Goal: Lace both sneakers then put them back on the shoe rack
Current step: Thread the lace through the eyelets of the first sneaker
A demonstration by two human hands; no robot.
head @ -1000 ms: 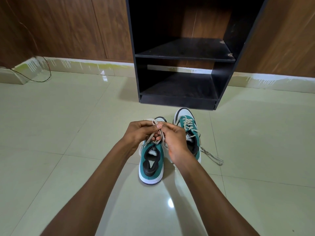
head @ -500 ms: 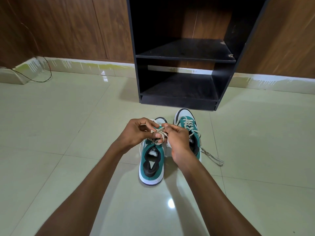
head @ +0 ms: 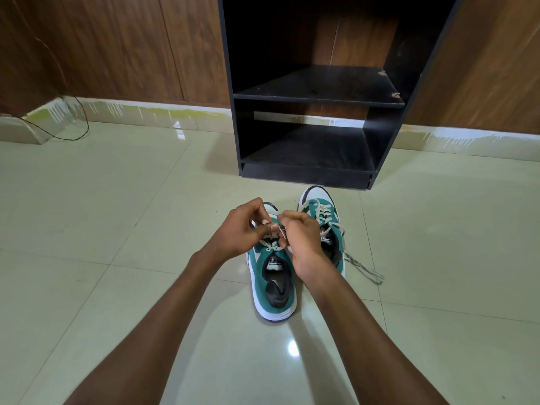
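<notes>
Two teal-and-white sneakers stand side by side on the tiled floor, toes toward the black shoe rack (head: pixel 315 96). Over the left sneaker (head: pixel 273 290), my left hand (head: pixel 238 229) and my right hand (head: pixel 302 239) meet above its tongue, each pinching a strand of its cream lace (head: pixel 271 242). The hands hide most of its lacing. The right sneaker (head: pixel 324 226) is partly behind my right hand; its lace is threaded and the loose ends (head: pixel 363 268) trail onto the floor to its right.
The rack has two open shelves and stands against a wood-panelled wall. A thin dark cable (head: pixel 73 133) loops on the floor by the skirting at the far left. Glossy pale tiles (head: pixel 117 214) surround the shoes.
My hands have stayed over the left sneaker, working its lace; the fingers have shifted slightly and the strands sit lower. The shoes have not moved.
</notes>
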